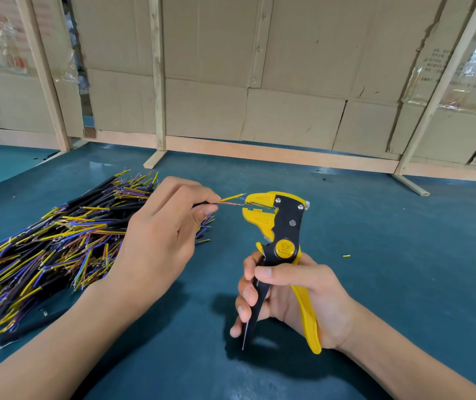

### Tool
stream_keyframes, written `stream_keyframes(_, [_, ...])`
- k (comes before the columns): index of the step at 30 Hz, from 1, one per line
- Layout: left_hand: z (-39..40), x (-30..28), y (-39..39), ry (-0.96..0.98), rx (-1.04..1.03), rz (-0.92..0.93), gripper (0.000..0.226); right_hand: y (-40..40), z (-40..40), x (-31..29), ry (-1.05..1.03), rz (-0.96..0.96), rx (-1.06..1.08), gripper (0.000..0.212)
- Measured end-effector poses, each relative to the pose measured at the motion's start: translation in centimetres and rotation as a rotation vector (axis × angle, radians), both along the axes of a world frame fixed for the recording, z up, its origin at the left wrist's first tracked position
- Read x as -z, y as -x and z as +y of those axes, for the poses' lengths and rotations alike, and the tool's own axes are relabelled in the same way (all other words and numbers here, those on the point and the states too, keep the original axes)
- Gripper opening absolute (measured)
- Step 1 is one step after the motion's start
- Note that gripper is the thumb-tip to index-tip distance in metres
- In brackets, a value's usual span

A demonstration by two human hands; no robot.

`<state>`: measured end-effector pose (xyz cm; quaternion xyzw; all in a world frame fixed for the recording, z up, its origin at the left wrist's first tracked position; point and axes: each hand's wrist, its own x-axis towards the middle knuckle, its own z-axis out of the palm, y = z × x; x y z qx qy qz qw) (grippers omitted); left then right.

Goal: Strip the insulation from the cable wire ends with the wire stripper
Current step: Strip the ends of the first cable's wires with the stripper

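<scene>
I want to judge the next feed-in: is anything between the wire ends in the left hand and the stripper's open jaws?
Nothing visible. The left hand pinches the cable with its wire ends right at the mouth of the wire stripper, which the right hand grips upright. The gap between them is bare.

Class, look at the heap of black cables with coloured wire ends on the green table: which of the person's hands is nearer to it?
Left. The left hand hovers over the heap; the right hand grips the yellow-and-black wire stripper, apart from it.
</scene>
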<state>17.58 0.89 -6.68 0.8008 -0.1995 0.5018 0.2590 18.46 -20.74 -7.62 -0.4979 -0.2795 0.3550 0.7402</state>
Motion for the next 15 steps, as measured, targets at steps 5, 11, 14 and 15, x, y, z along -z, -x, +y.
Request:
stream_keyframes(5, [-0.07, -0.08, 0.04, -0.008, -0.002, -0.009, 0.013, 0.05, 0.00, -0.07, 0.013, 0.003, 0.015, 0.012])
stream_keyframes(11, [-0.05, -0.24, 0.13, -0.007, -0.008, -0.010, 0.013, 0.12, 0.07, -0.10, 0.013, -0.008, 0.018, 0.013])
stream_keyframes(14, [-0.03, -0.23, 0.09, -0.021, 0.000, -0.008, 0.013, 0.16, -0.01, -0.10, 0.005, -0.015, 0.011, 0.014])
stream_keyframes(15, [-0.03, -0.21, 0.08, -0.024, 0.002, -0.010, 0.013, 0.18, -0.01, -0.11, 0.003, -0.017, 0.008, 0.014])
